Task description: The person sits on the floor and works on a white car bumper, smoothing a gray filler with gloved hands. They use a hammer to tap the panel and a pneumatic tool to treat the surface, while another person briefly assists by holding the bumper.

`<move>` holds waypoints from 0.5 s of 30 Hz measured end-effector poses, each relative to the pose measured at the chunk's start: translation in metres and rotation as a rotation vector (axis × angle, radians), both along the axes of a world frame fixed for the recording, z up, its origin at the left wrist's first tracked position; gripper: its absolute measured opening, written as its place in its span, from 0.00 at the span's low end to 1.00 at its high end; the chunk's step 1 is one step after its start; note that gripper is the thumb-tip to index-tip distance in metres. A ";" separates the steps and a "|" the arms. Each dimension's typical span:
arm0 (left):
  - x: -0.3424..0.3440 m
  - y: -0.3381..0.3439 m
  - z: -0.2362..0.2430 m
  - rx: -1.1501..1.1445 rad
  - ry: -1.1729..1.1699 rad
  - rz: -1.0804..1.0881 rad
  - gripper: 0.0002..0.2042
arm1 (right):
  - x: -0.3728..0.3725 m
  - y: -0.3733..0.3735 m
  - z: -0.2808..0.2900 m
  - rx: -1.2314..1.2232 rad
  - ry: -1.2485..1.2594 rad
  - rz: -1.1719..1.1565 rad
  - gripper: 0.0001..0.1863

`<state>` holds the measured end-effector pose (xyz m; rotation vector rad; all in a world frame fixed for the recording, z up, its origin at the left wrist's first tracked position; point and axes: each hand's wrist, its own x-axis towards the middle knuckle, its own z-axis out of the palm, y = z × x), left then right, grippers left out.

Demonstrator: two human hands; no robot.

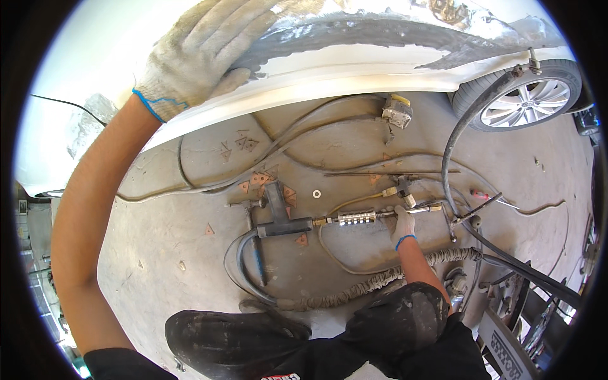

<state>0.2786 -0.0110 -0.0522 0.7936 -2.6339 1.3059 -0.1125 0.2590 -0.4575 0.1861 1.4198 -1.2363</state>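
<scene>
My left hand [193,60], in a pale work glove with a blue cuff, lies against the white car body [354,63], fingers stretched out; its fingertips run toward the top edge of the view. Beside it is a long strip of grey, sanded bare metal [329,35]. My right hand [404,225], gloved alike, is low over the floor, closed around the rod end of a dent puller [358,218]. This tool has a black T-shaped body [278,215], a perforated metal cylinder and a thin shaft. The glove hides part of the shaft.
A wheel [525,104] stands at the far right. Hoses [297,130] and a fabric-sleeved cable [342,296] cross the concrete floor. Copper-coloured triangular pieces [259,179], a washer [316,194], a red-handled screwdriver [484,195] and a sander-like tool [398,112] lie about.
</scene>
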 end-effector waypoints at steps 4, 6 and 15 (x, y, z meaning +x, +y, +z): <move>-0.030 -0.001 0.017 0.158 -0.004 -0.068 0.37 | -0.001 -0.001 0.004 -0.021 -0.005 -0.005 0.07; -0.045 0.003 0.032 0.377 0.017 -0.143 0.32 | -0.001 -0.001 0.006 -0.011 -0.012 0.028 0.07; -0.058 0.011 0.045 0.463 0.027 -0.086 0.27 | -0.005 0.002 -0.002 -0.050 -0.027 0.017 0.07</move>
